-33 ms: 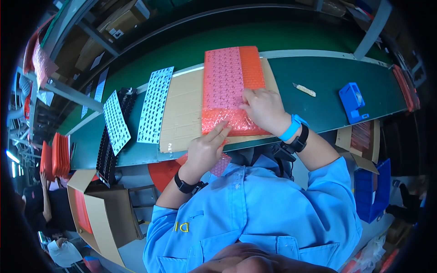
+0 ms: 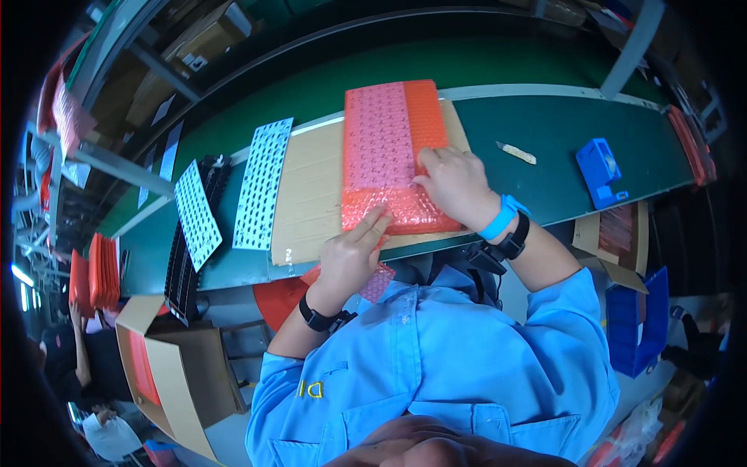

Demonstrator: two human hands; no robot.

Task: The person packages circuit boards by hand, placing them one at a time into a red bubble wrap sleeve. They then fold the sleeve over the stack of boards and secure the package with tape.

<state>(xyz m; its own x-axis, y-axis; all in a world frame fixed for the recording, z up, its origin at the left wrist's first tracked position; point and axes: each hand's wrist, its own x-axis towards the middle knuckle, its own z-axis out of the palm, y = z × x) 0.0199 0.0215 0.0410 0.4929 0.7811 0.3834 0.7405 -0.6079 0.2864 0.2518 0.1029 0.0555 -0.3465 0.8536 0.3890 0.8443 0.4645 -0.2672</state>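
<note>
Hands are what I watch first. My left hand (image 2: 348, 253) lies on the near edge of the red bubble-wrap bag (image 2: 393, 152), index and middle fingers (image 2: 373, 222) stretched out flat and close together, pressing on the bag's lower left corner; the other fingers are curled under, and nothing is gripped. My right hand (image 2: 455, 183) rests palm down on the bag's right side, fingers slightly spread and bent, their tips on the wrap near its middle seam; it grasps nothing either, only presses.

The bag lies lengthwise away from me on a sheet of brown cardboard (image 2: 311, 187), which sits on the green workbench (image 2: 545, 132). The bag's near end overhangs the cardboard edge a little, touching the bench rim in front of my chest.

To the left of the cardboard lie two white perforated sheets (image 2: 261, 183), one beside the other, the farther-left one resting on a black tray (image 2: 187, 257). To the right, well apart from my right hand, a small pale stick (image 2: 516, 152) lies on the bench, and beyond it a blue tape dispenser (image 2: 599, 171). An open cardboard box (image 2: 167, 373) stands below the bench on my left.
</note>
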